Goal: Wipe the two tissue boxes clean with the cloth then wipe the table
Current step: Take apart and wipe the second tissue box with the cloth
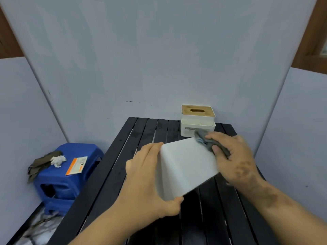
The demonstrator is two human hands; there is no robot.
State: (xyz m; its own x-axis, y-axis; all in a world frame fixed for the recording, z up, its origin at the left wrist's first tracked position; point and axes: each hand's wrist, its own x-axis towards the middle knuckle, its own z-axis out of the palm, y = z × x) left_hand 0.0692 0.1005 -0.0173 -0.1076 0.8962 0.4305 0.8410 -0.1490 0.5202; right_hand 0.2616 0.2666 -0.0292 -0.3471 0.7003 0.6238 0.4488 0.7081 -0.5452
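Observation:
A plain white tissue box (185,165) is tilted up above the black slatted table (141,138), with a blank white face turned toward me. My left hand (146,179) grips its left side and lower corner. My right hand (233,160) presses a crumpled grey cloth (208,144) against the box's upper right corner. A second tissue box (197,121), white with a wooden slotted lid, stands upright at the table's far right edge, just behind the cloth.
A blue plastic stool (65,174) stands left of the table, carrying a dark rag (42,161), a crumpled white tissue (58,160) and an orange-and-white packet (77,165). Pale blue-grey panels close in the back and both sides.

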